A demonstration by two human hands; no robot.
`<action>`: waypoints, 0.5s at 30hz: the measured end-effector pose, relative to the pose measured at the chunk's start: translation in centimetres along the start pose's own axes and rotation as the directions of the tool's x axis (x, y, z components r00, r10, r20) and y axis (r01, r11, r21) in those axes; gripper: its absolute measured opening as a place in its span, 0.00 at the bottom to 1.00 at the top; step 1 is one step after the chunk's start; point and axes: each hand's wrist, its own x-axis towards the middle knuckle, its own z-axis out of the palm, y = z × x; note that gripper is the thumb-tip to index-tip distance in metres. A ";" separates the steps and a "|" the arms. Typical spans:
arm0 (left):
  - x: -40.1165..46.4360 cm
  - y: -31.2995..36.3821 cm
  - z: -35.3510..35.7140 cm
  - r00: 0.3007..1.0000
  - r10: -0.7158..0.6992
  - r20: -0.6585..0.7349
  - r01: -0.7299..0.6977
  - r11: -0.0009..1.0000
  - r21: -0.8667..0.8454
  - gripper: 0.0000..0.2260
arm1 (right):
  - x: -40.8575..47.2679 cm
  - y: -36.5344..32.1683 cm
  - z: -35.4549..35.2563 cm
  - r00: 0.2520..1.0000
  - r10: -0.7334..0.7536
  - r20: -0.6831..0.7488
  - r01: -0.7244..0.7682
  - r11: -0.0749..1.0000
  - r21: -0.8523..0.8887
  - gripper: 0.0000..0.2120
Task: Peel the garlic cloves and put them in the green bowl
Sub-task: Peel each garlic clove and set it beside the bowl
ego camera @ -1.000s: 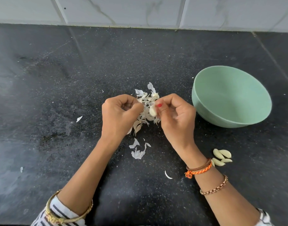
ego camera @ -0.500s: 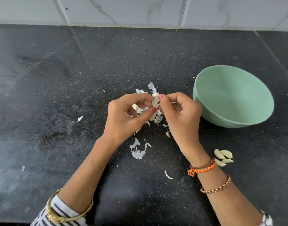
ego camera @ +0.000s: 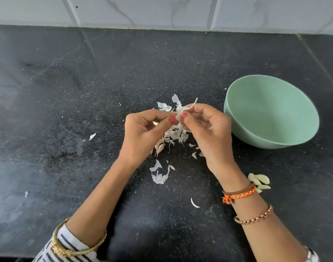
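Black counter (ego camera: 86, 82) bears green bowl (ego camera: 237, 118), peeled cloves (ego camera: 260, 181), garlic skins (ego camera: 159, 176).

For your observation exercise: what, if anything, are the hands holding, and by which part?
Both hands, left and right, pinch one garlic clove between fingertips; the right pinches its loose skin strip at the top.

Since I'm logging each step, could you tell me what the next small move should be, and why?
Probably the right hand pulls the loose skin strip away while the left hand pinches the garlic clove; skin seems still attached, and the green bowl looks empty.
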 end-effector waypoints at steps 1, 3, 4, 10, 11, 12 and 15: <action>0.0 -0.1 0.0 1.000 -0.008 0.007 0.008 1.000 0.008 0.08 | 0.0 -0.1 -0.1 1.000 -0.003 0.009 0.003 1.000 -0.006 0.08; 0.0 -0.3 0.0 1.000 -0.021 0.004 0.021 0.999 0.049 0.06 | 0.0 -0.2 -0.1 1.000 -0.001 0.015 0.002 1.000 -0.024 0.08; -0.1 -0.4 0.1 1.000 -0.018 0.001 0.018 0.998 0.068 0.06 | 0.0 -0.2 0.0 1.000 0.009 0.011 -0.009 0.999 -0.031 0.07; -0.2 -0.5 0.2 0.999 0.022 0.036 -0.027 0.989 0.145 0.08 | -0.2 0.2 0.2 0.995 0.099 -0.029 -0.100 0.995 -0.019 0.05; -0.2 -0.6 0.1 0.999 0.022 0.033 -0.027 0.986 0.165 0.08 | -0.1 0.2 0.3 0.994 0.106 -0.031 -0.107 0.994 -0.013 0.05; -0.3 -0.7 0.1 0.999 0.024 0.030 -0.030 0.981 0.193 0.07 | -0.2 0.2 0.3 0.993 0.111 -0.031 -0.112 0.994 -0.006 0.05; -0.3 -0.7 0.0 0.999 0.023 0.044 -0.033 0.969 0.244 0.07 | -0.2 0.2 0.4 0.994 0.106 -0.024 -0.106 0.994 -0.010 0.05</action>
